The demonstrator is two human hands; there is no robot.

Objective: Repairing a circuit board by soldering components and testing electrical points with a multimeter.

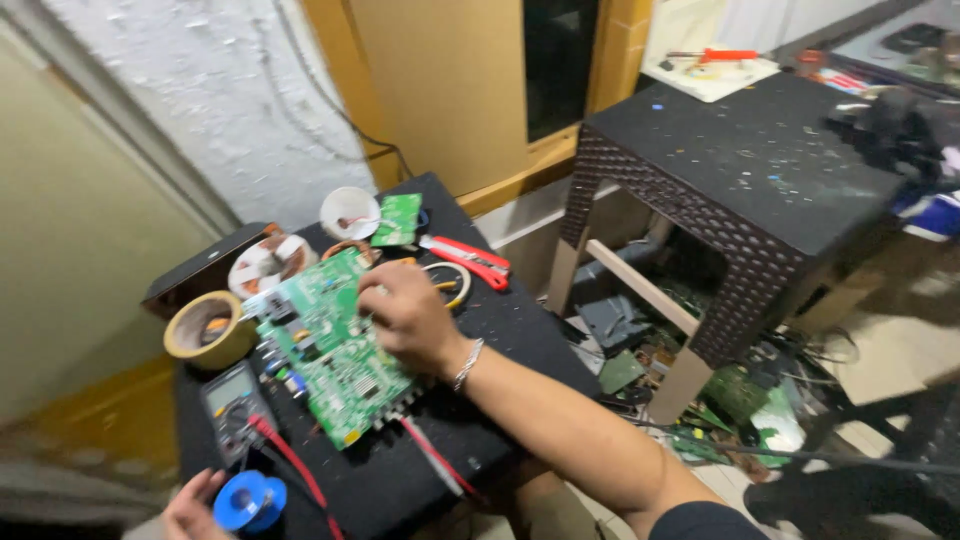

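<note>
The green circuit board [335,345] lies mid-table [400,480], stiff, light and fragile; it is best held by its bare edges. The right hand [410,315] rests curled on its far edge. The left hand [195,510] grasps a blue solder spool [250,500] at the near-left corner.

Circuit board [335,345] in the middle of the low table [490,330], right hand [410,315] on top of it. Meter [235,400] just left of the board, tape roll [208,330] behind the meter. Left hand [192,508] at the near edge, touching a spool [250,500]. Cutter [468,260] behind the right hand. Stool [740,170] off to the right.
</note>
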